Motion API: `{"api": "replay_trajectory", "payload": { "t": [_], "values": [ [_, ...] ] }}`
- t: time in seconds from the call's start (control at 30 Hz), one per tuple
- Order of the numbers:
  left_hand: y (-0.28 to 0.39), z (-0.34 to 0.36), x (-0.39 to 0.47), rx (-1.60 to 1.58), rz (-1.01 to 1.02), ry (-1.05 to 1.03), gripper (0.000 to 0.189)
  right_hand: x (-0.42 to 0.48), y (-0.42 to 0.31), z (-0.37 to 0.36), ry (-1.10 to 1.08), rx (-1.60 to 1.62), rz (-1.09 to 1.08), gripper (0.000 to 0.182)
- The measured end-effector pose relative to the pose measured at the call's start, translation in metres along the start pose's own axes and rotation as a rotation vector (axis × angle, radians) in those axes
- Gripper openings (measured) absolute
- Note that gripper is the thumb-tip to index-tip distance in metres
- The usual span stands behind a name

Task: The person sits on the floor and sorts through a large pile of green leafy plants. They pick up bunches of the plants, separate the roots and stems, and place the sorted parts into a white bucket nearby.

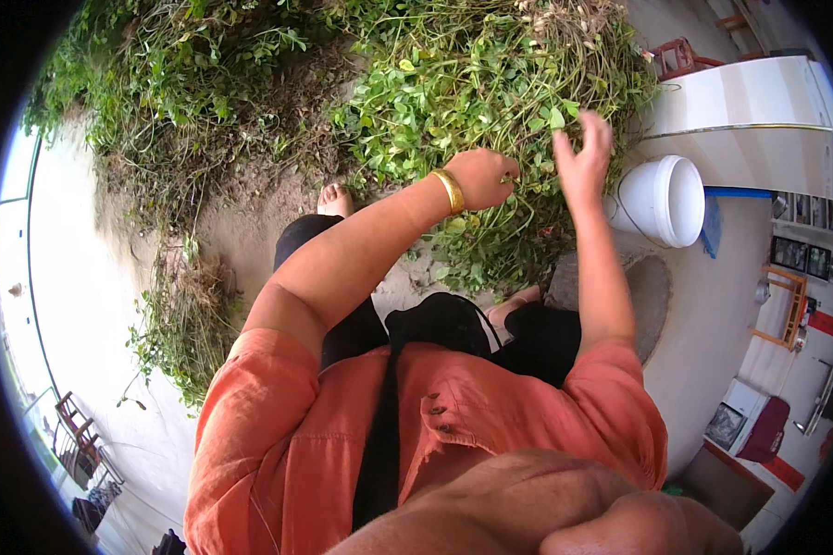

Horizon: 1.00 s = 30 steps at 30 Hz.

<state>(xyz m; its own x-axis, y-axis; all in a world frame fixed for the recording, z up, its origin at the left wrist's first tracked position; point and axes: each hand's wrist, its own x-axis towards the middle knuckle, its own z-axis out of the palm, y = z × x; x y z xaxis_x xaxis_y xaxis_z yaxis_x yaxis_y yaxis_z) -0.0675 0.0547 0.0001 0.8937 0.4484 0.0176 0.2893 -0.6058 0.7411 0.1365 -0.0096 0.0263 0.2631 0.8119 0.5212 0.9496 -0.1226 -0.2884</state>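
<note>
A heap of uprooted peanut plants (451, 90) lies before me, leafy green with tangled stems. Pale peanut pods (583, 24) hang among the roots at its far right end. My left hand (479, 179), with a gold bangle (448, 191) on its wrist, is over the near side of the heap. Its fingers are curled in around a thin green stem, partly hidden by the hand. To its right, my right hand (586, 156) is raised at the heap's edge, thumb and fingers apart and nothing in its grasp.
A white plastic bucket (656, 201) with a wire handle is tipped toward me on the right. More plants (180, 104) are piled at the far left, and a smaller bundle (187, 319) lies nearer. Beyond the bucket is a striped cabinet-like panel (743, 104). My bare feet flank the near foliage.
</note>
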Motion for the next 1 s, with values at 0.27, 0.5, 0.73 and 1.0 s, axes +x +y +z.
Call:
{"api": "replay_trajectory", "payload": {
  "t": [0.27,0.5,0.73,1.0],
  "values": [
    [0.009,-0.002,0.016,-0.043,0.005,0.156,0.024,0.052,0.074,0.112,-0.213,0.599,1.005,0.087],
    [0.004,-0.026,0.024,-0.09,-0.075,0.553,0.042,-0.026,0.004,0.113,-0.169,0.318,0.216,0.053],
    [-0.012,-0.034,0.034,-0.178,-0.185,0.647,0.087,-0.057,-0.065,0.01,-0.429,0.001,0.22,0.046],
    [0.0,-0.036,0.062,-0.709,-0.358,0.329,0.103,-0.123,-0.129,-0.015,-0.673,-0.038,-0.063,0.057]
  ]
}}
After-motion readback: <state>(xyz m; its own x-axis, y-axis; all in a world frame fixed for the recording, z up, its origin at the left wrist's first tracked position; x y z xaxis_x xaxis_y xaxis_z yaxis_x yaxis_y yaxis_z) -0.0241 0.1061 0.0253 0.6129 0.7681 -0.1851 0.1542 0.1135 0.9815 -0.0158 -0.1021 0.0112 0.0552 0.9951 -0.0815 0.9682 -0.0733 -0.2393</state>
